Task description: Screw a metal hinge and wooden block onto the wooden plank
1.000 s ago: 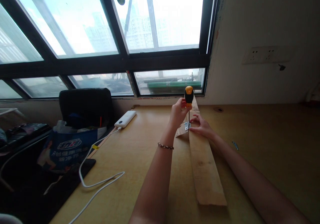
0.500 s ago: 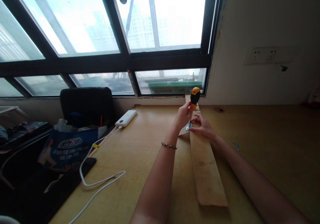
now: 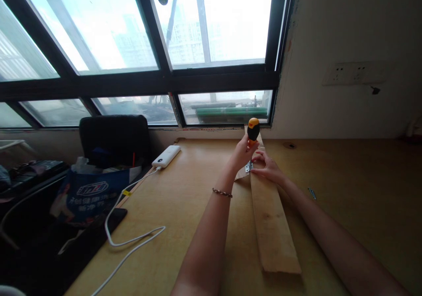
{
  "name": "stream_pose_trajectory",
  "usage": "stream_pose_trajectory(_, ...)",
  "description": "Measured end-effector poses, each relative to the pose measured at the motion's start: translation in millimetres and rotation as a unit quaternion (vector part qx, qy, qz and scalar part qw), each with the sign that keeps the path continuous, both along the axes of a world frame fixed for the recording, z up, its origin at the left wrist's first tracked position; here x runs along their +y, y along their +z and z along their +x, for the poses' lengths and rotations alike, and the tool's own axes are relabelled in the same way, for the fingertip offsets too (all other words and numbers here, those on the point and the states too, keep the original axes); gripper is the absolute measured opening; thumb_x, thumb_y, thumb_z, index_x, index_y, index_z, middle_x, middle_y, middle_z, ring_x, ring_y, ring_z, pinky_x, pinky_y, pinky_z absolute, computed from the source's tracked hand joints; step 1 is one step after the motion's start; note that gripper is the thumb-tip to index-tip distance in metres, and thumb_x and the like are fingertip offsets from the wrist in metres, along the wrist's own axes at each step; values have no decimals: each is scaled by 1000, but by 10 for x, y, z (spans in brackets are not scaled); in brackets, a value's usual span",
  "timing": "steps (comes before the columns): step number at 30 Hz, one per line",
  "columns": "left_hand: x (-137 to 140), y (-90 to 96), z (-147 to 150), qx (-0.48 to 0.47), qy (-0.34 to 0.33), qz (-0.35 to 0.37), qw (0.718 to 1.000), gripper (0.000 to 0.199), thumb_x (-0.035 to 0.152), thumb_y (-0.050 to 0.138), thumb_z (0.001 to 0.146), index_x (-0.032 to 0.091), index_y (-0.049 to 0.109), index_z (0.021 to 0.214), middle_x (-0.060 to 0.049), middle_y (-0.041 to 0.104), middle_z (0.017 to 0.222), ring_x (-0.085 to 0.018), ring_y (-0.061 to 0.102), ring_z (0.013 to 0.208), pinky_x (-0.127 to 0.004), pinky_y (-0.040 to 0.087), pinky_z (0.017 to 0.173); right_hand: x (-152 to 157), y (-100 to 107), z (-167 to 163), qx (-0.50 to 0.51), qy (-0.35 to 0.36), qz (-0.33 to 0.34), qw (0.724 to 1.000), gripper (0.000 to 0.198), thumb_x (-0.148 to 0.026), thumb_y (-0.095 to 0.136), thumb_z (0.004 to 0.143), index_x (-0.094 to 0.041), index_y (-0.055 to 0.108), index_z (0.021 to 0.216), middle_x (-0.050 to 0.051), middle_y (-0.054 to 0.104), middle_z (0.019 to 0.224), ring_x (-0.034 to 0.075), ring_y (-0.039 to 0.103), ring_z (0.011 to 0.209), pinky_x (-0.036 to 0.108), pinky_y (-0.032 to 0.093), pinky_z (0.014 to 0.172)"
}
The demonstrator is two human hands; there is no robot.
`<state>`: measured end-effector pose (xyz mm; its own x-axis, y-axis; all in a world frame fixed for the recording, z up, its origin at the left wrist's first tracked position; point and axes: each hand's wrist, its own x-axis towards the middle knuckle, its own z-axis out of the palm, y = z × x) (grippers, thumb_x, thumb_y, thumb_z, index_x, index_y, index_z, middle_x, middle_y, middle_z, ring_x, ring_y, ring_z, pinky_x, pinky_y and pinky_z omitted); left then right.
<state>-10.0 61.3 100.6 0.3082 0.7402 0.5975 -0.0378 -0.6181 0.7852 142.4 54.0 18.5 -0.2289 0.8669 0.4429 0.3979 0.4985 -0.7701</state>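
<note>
A screwdriver with a black and orange handle (image 3: 253,129) stands upright, slightly tilted, in my left hand (image 3: 244,153), whose fingers are closed around the lower handle. Its tip points down at a small silver metal hinge (image 3: 247,167), though the exact contact is hidden. My right hand (image 3: 267,167) rests on the wooden board (image 3: 273,225), thumb and fingertips on either side of the hinge's right part, steadying it. Another board piece (image 3: 241,175) shows under the hinge's left side, mostly behind my left hand.
Several loose screws (image 3: 312,193) lie on the wooden table (image 3: 184,190) to the right. On the left are a white power bank (image 3: 166,156) with a white cable (image 3: 114,243), a blue bag (image 3: 94,195) and a black chair (image 3: 114,135). A window stands behind.
The screwdriver handle has tipped slightly left and down, and my left hand has turned with it. My right hand, the hinge and the board stay in place.
</note>
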Motion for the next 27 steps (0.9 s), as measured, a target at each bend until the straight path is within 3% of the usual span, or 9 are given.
stream_pose_trajectory(7, -17, 40, -4, -47, 34, -29, 998, 31, 29, 67, 69, 16, 50, 91, -5, 63, 83, -16, 61, 79, -28, 48, 73, -10, 16, -4, 1, -3, 4, 1000, 68, -33, 75, 60, -23, 39, 117, 4, 64, 98, 22, 60, 96, 41, 40, 95)
stream_pose_trajectory(12, -1, 32, -9, -93, -3, -54, 994, 27, 25, 65, 72, 16, 47, 91, -9, 65, 91, -17, 63, 84, -32, 48, 78, -8, 9, -2, -6, -8, 7, 1000, 68, -36, 75, 60, -24, 39, 117, 4, 64, 100, 23, 60, 98, 43, 40, 95)
stream_pose_trajectory(20, 2, 60, -86, -22, 87, 4, 996, 21, 26, 63, 73, 15, 61, 91, -8, 56, 102, -19, 57, 95, -30, 47, 79, 15, -33, 9, 5, -1, 7, 1000, 69, -37, 75, 61, -24, 38, 118, 4, 64, 100, 22, 60, 97, 43, 41, 94)
stream_pose_trajectory(27, 40, 28, -114, -19, 68, 0, 998, 24, 27, 59, 77, 17, 58, 99, -7, 63, 96, -20, 59, 94, -35, 46, 84, 7, -29, -2, 4, -6, 11, 1000, 68, -35, 75, 61, -24, 39, 117, 4, 64, 100, 22, 60, 96, 42, 41, 94)
